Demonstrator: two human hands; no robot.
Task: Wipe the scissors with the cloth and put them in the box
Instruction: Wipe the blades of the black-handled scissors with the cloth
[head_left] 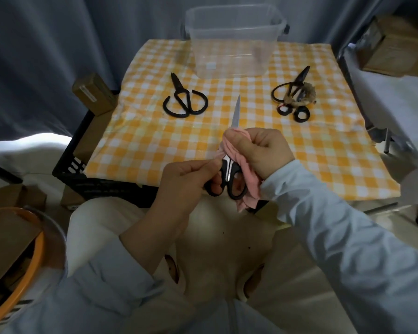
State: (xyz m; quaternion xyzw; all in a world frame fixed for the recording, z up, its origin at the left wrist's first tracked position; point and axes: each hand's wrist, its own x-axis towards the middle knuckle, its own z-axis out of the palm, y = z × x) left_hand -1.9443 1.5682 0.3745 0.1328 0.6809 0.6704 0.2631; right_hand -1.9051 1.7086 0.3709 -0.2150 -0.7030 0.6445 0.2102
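Scissors (228, 173) pinched in left grip (186, 182), right grip (263, 150) clutching cloth (249, 186) round blades; black shears (182, 100) flank box (227, 56) beyond.

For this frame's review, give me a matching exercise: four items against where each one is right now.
Items:
1. plastic box
2. pink cloth
3. steel-bladed scissors
4. big-looped black scissors

Places:
A. lying on the checked tablecloth, left side
B. bunched in the right hand
C. handles in the left hand
D. standing at the tablecloth's far end

Pairs: 1-D, 2-B, 3-C, 4-A.
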